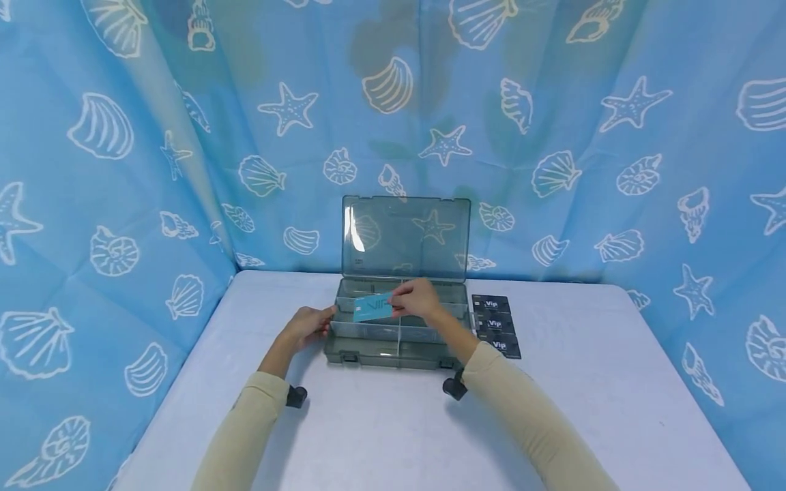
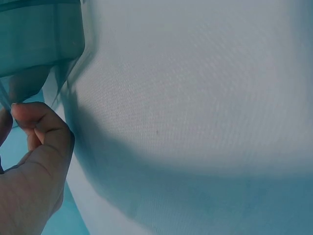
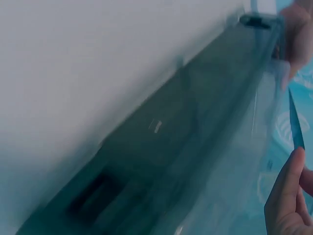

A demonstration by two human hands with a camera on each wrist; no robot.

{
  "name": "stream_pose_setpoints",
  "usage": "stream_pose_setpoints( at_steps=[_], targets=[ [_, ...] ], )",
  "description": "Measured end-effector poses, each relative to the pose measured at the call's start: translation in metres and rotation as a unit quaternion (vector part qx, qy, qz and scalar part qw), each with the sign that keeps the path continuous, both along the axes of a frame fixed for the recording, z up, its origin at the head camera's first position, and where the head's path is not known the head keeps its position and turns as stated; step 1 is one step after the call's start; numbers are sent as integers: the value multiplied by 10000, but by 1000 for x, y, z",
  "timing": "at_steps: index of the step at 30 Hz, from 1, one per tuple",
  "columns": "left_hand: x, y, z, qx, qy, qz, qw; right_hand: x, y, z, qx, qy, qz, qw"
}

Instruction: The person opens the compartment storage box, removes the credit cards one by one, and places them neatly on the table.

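A blue card marked VIP (image 1: 372, 307) is pinched by its right end between the thumb and fingers of my right hand (image 1: 416, 298). It is held above the compartments of a grey see-through plastic box (image 1: 362, 349), whose lid (image 1: 405, 239) stands open at the back. In the right wrist view the card (image 3: 295, 120) shows almost edge-on. My left hand (image 1: 310, 324) is at the box's left side; in the left wrist view its thumb and index finger (image 2: 34, 113) pinch the box's edge.
Several black cards marked Vip (image 1: 495, 324) lie in an overlapping column right of the box on the white table (image 1: 381, 436). Blue curtains with shell and starfish prints (image 1: 393, 136) hang behind and at the sides. Dark wrist devices (image 1: 455, 387) sit under both forearms.
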State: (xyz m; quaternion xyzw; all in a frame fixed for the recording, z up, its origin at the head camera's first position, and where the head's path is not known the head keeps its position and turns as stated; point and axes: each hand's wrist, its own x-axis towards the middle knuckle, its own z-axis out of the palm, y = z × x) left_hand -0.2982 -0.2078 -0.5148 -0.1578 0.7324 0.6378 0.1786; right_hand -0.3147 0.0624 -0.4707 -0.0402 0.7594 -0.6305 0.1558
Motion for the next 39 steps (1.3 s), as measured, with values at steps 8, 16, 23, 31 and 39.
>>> stream_pose_setpoints(
  at_steps=[8, 16, 23, 31, 39],
  targets=[
    [-4, -4, -2, -74, 47, -29, 10000, 10, 76, 3, 150, -154, -195, 9996],
    [-5, -6, -5, -190, 2, -66, 9998, 34, 142, -11, 755, -241, -527, 9955],
    [-8, -11, -5, -344, 7, -38, 9994, 57, 182, -21, 1045, -388, -701, 9913],
    [-4, -19, -4, -322, 9, -40, 9995, 75, 210, -38, 1309, -403, -694, 9881],
    [-2, -20, -2, -302, -4, -66, 9995, 85, 221, -62, 1995, -521, -793, 9753]
  ],
)
